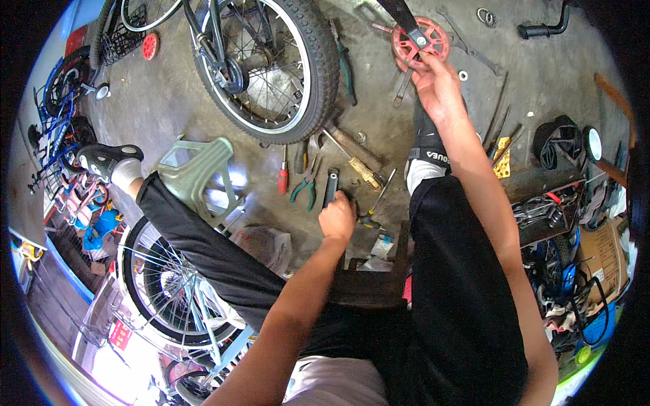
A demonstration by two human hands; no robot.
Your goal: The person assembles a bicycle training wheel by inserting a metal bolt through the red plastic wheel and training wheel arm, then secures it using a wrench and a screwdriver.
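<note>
My right hand (439, 88) pinches the lower rim of a small red training wheel (433, 49), fingertips near its hub. A black metal bracket (405, 20) runs up from the bolt at the wheel's centre. Low over the floor, my left hand (337, 218) is closed at the lower end of a flat black metal bar (331, 184) with a hole at its top; the fingers' undersides are hidden. Just left of that hand lie green-handled pliers (306, 184) and a red-handled screwdriver (283, 177). A yellow-handled screwdriver (369, 220) lies to its right.
A bicycle wheel (308, 74) stands ahead on the left, near a green plastic stool (196, 172). Wrenches (474, 51) and a hammer (349, 145) lie on the concrete. Another red wheel (150, 46) is at the far left. A tool tray (545, 210) sits at the right.
</note>
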